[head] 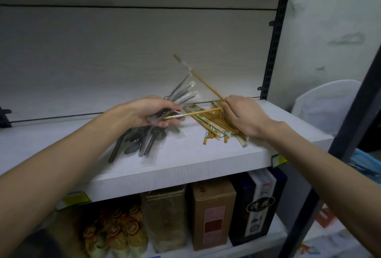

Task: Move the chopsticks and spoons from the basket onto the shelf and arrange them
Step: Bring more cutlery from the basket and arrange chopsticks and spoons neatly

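Observation:
My left hand (153, 111) grips a bundle of grey spoons in clear wrappers (182, 91) above the white shelf (185, 161); their handles fan up to the right. More wrapped spoons (140, 142) lie on the shelf below it. My right hand (245, 116) pinches two golden chopsticks (201, 80): one points up and left, the other reaches left to my left hand. A heap of golden chopsticks (216, 128) lies under my right hand. No basket is in view.
A dark slotted upright (274, 37) bounds the shelf on the right, with a white chair (329, 101) beyond it. The lower shelf holds boxes (212, 212), a dark box with a label (259, 204) and packaged goods (115, 231).

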Tool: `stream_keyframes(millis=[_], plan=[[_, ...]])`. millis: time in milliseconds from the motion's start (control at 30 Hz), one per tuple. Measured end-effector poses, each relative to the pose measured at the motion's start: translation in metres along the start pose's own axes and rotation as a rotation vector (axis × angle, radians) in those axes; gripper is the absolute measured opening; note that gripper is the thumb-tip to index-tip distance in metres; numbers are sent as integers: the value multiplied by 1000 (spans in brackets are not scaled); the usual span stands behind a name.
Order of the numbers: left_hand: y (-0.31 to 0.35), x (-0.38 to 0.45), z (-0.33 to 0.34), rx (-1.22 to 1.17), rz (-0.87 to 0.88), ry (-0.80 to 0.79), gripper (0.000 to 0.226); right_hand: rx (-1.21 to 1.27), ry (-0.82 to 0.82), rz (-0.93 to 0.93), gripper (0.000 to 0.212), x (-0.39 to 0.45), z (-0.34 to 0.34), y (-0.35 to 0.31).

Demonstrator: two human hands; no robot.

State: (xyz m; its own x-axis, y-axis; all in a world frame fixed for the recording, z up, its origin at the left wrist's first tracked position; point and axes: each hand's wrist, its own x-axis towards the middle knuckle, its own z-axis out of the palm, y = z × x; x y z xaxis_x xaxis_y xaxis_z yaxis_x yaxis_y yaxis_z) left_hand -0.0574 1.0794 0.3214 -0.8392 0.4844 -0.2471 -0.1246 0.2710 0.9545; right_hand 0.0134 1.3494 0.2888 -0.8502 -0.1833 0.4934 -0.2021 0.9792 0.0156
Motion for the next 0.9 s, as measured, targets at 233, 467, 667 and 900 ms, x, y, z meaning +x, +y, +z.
stream_keyframes(millis=[233, 467, 667, 900], plan=[[-10, 8, -11, 145, 32, 370, 9, -153, -85, 222, 32, -5, -15, 28], [-22, 14, -7, 720, 191, 468, 64, -177, -182, 238, 21, 14, -23, -23], [-20, 7, 5, 1156, 249, 480, 42, -55, -169, 226, 25, 29, -11, -55], [-26, 1, -5, 1233, 193, 311, 82, 41, -135, 43, 33, 29, 2, -75]])
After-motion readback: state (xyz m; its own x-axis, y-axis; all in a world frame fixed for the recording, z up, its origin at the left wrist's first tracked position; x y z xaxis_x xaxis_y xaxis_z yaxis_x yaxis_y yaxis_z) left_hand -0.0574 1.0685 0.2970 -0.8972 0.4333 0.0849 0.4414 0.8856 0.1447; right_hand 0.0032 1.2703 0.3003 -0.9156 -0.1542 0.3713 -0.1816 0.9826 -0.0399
